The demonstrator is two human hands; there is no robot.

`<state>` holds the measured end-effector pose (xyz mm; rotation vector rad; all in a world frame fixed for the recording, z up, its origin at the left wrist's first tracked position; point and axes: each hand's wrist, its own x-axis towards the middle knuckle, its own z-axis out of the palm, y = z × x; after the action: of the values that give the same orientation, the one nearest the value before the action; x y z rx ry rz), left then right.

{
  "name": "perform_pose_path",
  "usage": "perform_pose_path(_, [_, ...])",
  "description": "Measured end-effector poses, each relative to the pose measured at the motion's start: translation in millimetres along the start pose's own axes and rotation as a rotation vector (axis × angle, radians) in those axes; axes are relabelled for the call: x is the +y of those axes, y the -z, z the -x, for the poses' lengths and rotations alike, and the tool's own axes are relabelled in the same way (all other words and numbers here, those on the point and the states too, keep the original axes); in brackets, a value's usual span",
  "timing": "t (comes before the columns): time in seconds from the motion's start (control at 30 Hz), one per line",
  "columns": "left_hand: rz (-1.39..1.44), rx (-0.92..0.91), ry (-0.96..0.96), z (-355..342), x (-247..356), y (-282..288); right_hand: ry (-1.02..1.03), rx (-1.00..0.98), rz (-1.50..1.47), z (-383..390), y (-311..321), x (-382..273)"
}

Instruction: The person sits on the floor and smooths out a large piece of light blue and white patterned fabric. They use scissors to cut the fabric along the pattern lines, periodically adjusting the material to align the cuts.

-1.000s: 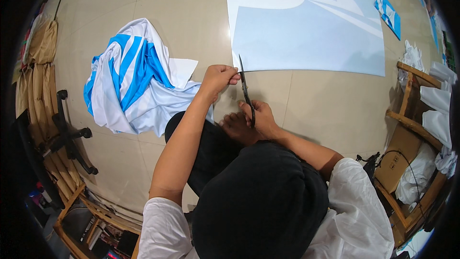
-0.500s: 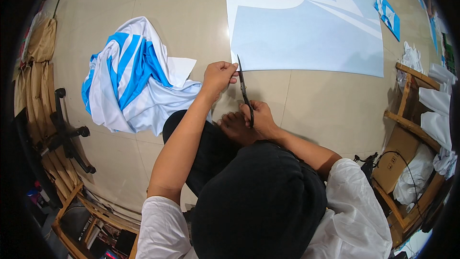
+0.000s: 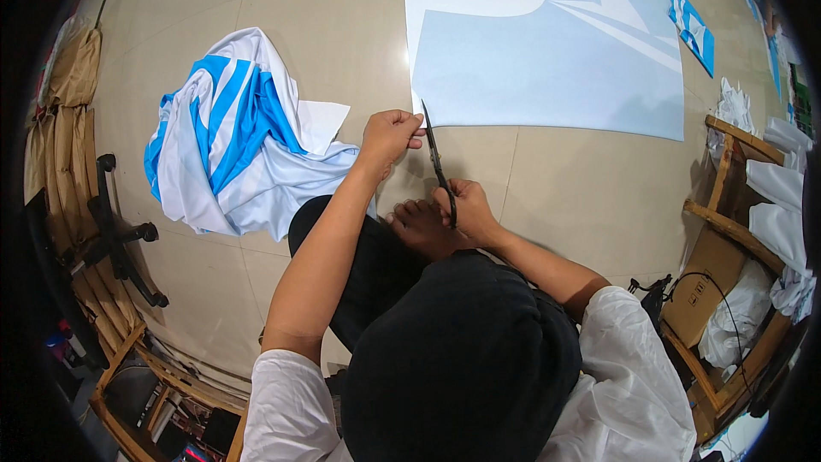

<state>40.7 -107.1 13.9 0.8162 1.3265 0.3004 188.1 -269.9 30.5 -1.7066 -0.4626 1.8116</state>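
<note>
My left hand (image 3: pixel 392 133) pinches the near left corner of a large pale blue and white printed sheet (image 3: pixel 556 68) lying on the floor. My right hand (image 3: pixel 466 205) grips black scissors (image 3: pixel 436 158), whose long blades reach across that corner beside my left fingertips. Left of my hands, a crumpled heap of bright blue and white striped fabric (image 3: pixel 227 128) lies with a white piece (image 3: pixel 323 120) poking out at its side. My bare foot (image 3: pixel 423 227) is below the scissors.
Tiled floor (image 3: pixel 564 197) surrounds me. At left are a black wheeled chair base (image 3: pixel 120 231) and brown rolls (image 3: pixel 64 145). At right stand a wooden frame (image 3: pixel 727 222) with white cloth (image 3: pixel 774 205) and a cardboard box (image 3: pixel 701 282). A small blue folded piece (image 3: pixel 693 26) lies at upper right.
My left hand is slightly higher and further left than a second ago. The scissors have shifted slightly with it, still at the sheet's corner. The view has moved a little.
</note>
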Motion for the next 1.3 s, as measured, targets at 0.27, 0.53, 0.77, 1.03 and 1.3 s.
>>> perform_pose_path(0.27, [-0.020, -0.011, 0.019, 2, 5, 0, 0.003, -0.017, -0.009, -5, 8, -2])
perform_pose_path(0.53, [-0.001, -0.015, 0.008, 3, 3, 1, -0.066, -0.015, -0.053, -9, 6, -22])
perform_pose_path(0.77, [-0.003, -0.020, 0.012, 5, 5, 0, -0.065, -0.010, -0.032, -15, 8, -24])
perform_pose_path(1.03, [0.015, -0.011, 0.001, 3, 3, -1, -0.056, -0.007, 0.002, -20, 13, -28])
perform_pose_path(1.3, [0.013, -0.022, -0.010, 2, 1, 0, -0.038, -0.012, 0.001, -20, 21, -32])
